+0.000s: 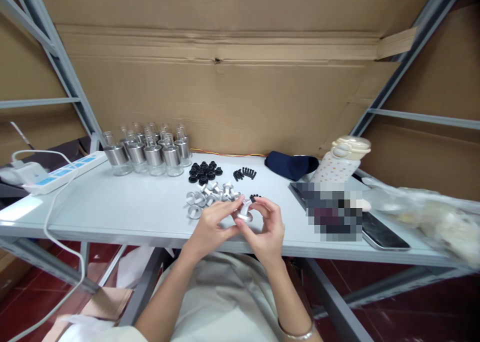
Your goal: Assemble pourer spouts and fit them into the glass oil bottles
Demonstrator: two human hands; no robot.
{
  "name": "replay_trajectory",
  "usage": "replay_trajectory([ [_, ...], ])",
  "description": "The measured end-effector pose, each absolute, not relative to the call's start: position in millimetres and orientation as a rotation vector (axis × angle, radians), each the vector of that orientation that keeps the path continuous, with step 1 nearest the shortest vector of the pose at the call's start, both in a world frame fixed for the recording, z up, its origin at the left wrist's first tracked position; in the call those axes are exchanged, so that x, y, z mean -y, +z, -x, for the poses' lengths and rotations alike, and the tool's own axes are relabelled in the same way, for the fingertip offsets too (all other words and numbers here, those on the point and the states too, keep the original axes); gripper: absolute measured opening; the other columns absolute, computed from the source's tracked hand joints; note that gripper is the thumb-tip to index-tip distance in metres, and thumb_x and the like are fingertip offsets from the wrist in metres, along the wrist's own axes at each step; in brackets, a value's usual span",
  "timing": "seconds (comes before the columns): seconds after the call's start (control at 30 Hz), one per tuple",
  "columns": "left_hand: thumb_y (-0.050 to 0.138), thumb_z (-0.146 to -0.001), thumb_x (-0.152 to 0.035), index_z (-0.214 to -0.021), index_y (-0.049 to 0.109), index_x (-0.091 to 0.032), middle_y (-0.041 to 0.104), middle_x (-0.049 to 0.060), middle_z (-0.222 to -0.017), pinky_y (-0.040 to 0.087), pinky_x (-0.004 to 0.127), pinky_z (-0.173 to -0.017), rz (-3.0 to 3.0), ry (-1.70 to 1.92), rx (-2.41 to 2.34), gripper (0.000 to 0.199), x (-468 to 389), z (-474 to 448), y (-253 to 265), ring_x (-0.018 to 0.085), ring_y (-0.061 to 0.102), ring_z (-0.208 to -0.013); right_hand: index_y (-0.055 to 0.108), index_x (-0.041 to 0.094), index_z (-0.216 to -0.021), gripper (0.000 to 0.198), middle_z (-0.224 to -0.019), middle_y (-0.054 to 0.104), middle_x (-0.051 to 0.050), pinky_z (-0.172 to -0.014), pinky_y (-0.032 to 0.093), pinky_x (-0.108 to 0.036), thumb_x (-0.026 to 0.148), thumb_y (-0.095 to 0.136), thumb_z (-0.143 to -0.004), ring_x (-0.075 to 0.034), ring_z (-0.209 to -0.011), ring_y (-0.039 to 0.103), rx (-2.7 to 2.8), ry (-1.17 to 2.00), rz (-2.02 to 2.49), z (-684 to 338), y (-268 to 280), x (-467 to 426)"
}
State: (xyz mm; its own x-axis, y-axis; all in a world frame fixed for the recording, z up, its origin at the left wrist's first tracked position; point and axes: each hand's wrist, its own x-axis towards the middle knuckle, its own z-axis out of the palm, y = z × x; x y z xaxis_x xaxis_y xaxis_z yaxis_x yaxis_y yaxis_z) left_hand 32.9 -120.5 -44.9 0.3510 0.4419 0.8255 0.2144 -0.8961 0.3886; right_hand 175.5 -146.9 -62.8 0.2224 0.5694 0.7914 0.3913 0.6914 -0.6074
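Over the front of the table, my left hand (213, 227) and my right hand (268, 227) hold one silver pour spout (245, 213) between them, its round flanged base downward. The left thumb and forefinger pinch its left side, and the right thumb presses near the base. At my right fingertips a small black piece (252, 198) touches or nearly touches the spout's upper end. Just behind my left hand lies a pile of similar silver spouts (198, 199). Farther back are several black ribbed stoppers (204, 172) and a row of small black plugs (248, 172).
Glass bottles with steel sleeves (153, 155) stand at the back left, beside a white power strip (71, 171) and its cable. A navy cap (290, 165), a dotted bottle (335, 167), a phone (382, 230) and a plastic bag (435, 217) occupy the right. Cardboard (243, 97) walls the back.
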Motion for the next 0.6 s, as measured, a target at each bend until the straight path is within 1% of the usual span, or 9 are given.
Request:
replay_trajectory([
  [0.1, 0.064, -0.085, -0.026, -0.135, 0.049, -0.026, 0.072, 0.006, -0.104, 0.053, 0.026, -0.073, -2.414, 1.584, -0.578, 0.052, 120.5, -33.3, -45.0, 0.015, 0.067, -0.080, 0.051, 0.022, -0.111, 0.046, -0.084, 0.068, -0.002, -0.076, 0.055, -0.031, 0.025, 0.074, -0.072, -0.017, -0.078, 0.068, 1.362, 0.196, 0.874, -174.8, -65.2, 148.1],
  [0.33, 0.063, -0.085, -0.029, -0.134, 0.050, -0.026, 0.073, 0.006, -0.098, 0.053, 0.028, -0.072, -2.398, 1.587, -0.584, 0.051, 120.7, -34.2, -45.0, 0.015, 0.066, -0.074, 0.057, 0.021, -0.108, 0.041, -0.095, 0.069, -0.006, -0.075, 0.057, -0.032, 0.026, 0.074, -0.072, -0.019, -0.082, 0.069, 1.343, 0.196, 0.858, -175.7, -64.2, 148.7],
  [0.6, 0.062, -0.085, -0.031, -0.134, 0.050, -0.025, 0.074, 0.006, -0.098, 0.052, 0.029, -0.073, -2.392, 1.547, -0.590, 0.051, 120.4, -34.0, -46.0, 0.016, 0.066, -0.074, 0.056, 0.021, -0.111, 0.042, -0.096, 0.068, -0.006, -0.075, 0.057, -0.032, 0.022, 0.074, -0.073, -0.019, -0.083, 0.069, 1.356, 0.198, 0.837, -177.6, -67.4, 148.3],
])
